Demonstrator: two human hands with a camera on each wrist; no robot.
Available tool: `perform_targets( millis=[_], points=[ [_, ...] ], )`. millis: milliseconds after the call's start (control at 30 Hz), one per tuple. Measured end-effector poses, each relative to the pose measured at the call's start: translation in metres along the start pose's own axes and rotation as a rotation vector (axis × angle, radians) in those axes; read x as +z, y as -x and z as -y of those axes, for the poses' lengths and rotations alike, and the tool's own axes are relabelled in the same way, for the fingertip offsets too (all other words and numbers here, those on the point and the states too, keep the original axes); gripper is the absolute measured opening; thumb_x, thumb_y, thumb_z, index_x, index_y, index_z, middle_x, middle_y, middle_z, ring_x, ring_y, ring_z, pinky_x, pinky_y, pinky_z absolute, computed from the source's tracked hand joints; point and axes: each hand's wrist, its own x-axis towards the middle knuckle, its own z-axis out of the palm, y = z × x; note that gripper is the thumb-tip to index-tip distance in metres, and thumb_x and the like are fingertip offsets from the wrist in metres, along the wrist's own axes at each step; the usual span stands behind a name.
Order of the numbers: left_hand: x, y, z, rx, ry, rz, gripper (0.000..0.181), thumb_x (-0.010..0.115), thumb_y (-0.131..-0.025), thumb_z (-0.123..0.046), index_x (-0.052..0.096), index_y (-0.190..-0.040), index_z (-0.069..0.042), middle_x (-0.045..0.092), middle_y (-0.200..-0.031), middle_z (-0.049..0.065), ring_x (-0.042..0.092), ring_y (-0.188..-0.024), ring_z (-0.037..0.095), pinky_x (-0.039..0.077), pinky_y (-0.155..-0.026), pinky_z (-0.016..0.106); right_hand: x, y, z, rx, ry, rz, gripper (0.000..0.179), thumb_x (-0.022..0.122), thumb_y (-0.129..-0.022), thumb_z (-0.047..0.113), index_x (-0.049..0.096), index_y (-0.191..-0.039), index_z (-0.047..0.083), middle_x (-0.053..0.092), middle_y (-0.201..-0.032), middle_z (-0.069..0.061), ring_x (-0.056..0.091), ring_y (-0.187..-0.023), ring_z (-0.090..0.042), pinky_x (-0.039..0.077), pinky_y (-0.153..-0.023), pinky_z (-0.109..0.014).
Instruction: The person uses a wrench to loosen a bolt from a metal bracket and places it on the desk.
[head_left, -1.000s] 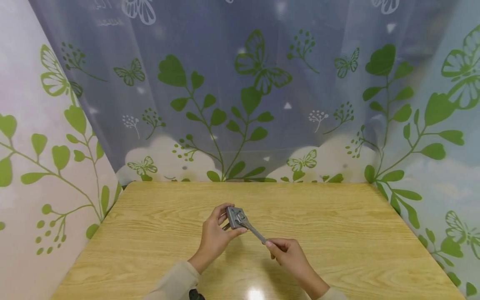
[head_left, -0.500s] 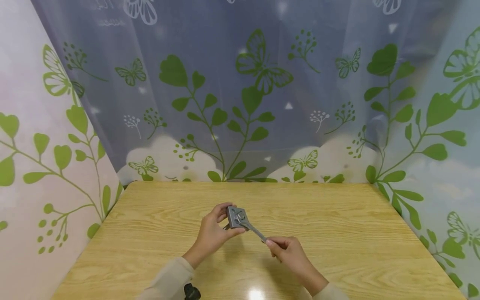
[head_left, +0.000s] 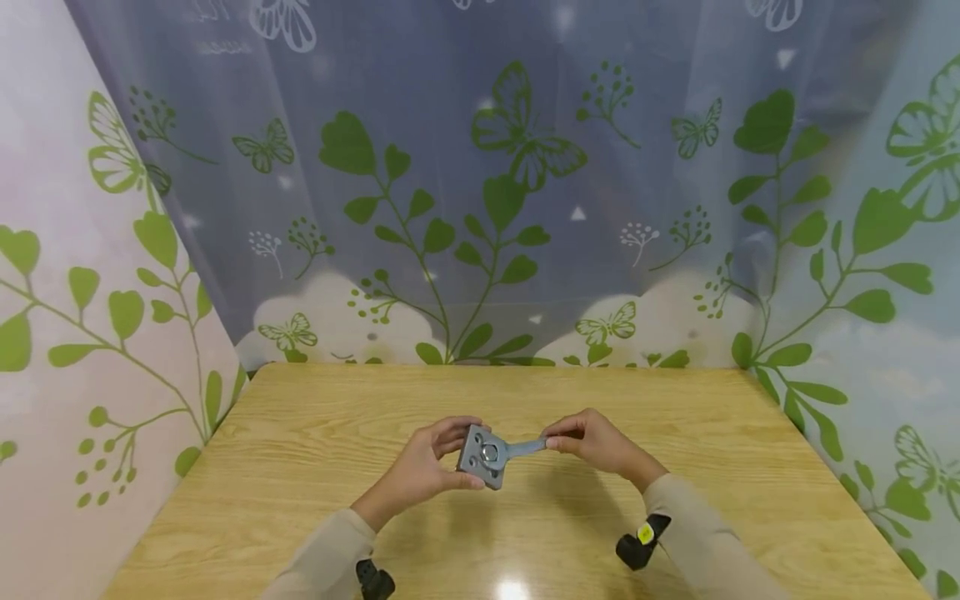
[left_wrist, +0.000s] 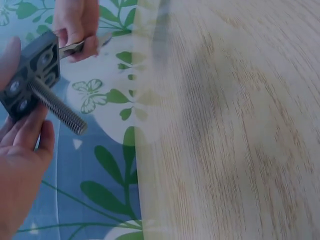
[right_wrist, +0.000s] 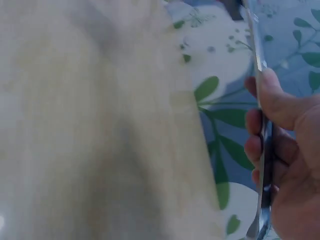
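Between thumb and fingers my left hand (head_left: pixel 412 477) grips a square grey plate (head_left: pixel 472 472) by its edges, above the table. A hex bolt head (head_left: pixel 489 452) sits in the middle of the plate's near face, with small holes around it. From the other face the bolt's long threaded shank (left_wrist: pixel 57 106) sticks out in the left wrist view. The ring end of a wrench (head_left: pixel 525 448) encircles the bolt head, and its handle points right. My right hand (head_left: pixel 597 442) pinches that handle; in the right wrist view, the wrench shaft (right_wrist: pixel 258 45) runs along the curled fingers.
Both hands are over a wood-grain table (head_left: pixel 337 400). A curtain (head_left: pixel 420 275) printed with leaves and butterflies hangs behind its far edge, with similar sheets at both sides. Black wrist cameras (head_left: pixel 637 546) are strapped by the sleeves.
My right hand has swung the wrench handle upward and to the right, from pointing down-right to nearly level. The plate has dropped slightly and turned its bolt-head face more toward the head camera.
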Motion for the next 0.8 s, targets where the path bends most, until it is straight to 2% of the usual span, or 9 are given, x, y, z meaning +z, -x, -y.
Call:
perform_targets(
  millis=[200,367,467,567,633,800],
  points=[
    [0.003,0.001,0.000,0.020,0.004,0.118,0.073,0.082,-0.074,-0.008,0.046,-0.138,-0.005,0.054,-0.137,0.014,0.052,-0.126,0.029,0.039,-0.109,0.048,-0.025,-0.013,0.012,-0.173,0.186,0.091,0.018,0.064,-0.091,0.018,0.074,-0.103,0.008,0.070,-0.094,-0.001,0.063,-0.083,-0.010,0.056,-0.071,-0.030],
    [0.004,0.001,0.001,0.037,0.022,0.150,0.072,0.081,-0.076,-0.010,0.045,-0.138,-0.004,0.053,-0.137,0.015,0.053,-0.125,0.026,0.043,-0.107,0.042,-0.031,-0.016,0.022,-0.194,0.207,0.112,0.017,0.065,-0.090,0.018,0.075,-0.101,0.009,0.069,-0.092,0.002,0.061,-0.081,-0.010,0.054,-0.070,-0.031],
    [0.003,0.000,0.002,0.032,0.043,0.152,0.073,0.082,-0.075,-0.012,0.045,-0.138,-0.005,0.053,-0.138,0.015,0.054,-0.124,0.022,0.044,-0.107,0.038,-0.031,-0.014,0.021,-0.164,0.196,0.118,0.017,0.065,-0.091,0.019,0.075,-0.102,0.010,0.070,-0.094,0.001,0.063,-0.084,-0.010,0.055,-0.072,-0.029],
    [0.002,-0.001,0.002,0.024,0.058,0.144,0.074,0.082,-0.075,-0.012,0.045,-0.138,-0.005,0.052,-0.139,0.015,0.053,-0.125,0.022,0.042,-0.108,0.041,-0.028,-0.009,0.015,-0.115,0.173,0.117,0.019,0.064,-0.092,0.021,0.074,-0.103,0.010,0.072,-0.098,-0.001,0.064,-0.084,-0.010,0.055,-0.071,-0.026],
    [0.001,0.000,0.003,0.016,0.059,0.129,0.074,0.082,-0.075,-0.010,0.044,-0.139,-0.004,0.051,-0.139,0.016,0.053,-0.126,0.024,0.041,-0.108,0.043,-0.026,-0.005,0.009,-0.069,0.149,0.110,0.019,0.064,-0.092,0.022,0.074,-0.104,0.010,0.072,-0.098,-0.003,0.063,-0.079,-0.008,0.053,-0.066,-0.024],
    [-0.001,0.001,0.010,-0.034,0.051,0.063,0.076,0.082,-0.074,-0.009,0.043,-0.138,-0.001,0.050,-0.140,0.018,0.051,-0.127,0.028,0.041,-0.108,0.038,-0.020,0.009,-0.009,0.016,0.098,0.060,0.020,0.064,-0.093,0.023,0.073,-0.103,0.008,0.070,-0.091,-0.012,0.054,-0.066,-0.010,0.046,-0.056,-0.023]
  ],
)
